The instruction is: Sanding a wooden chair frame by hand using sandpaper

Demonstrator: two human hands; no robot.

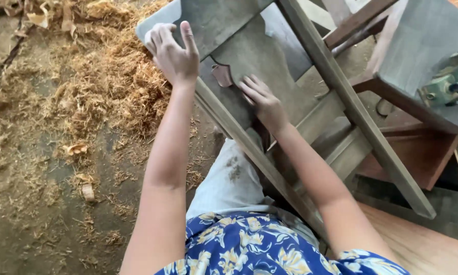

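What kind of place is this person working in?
Most likely a small woodworking shop. Wood shavings cover the dirt floor, the left hand and right hand rest on an unfinished wooden chair, and a green tool sits nearby.

No packages, no labels, no signs, no screens in view
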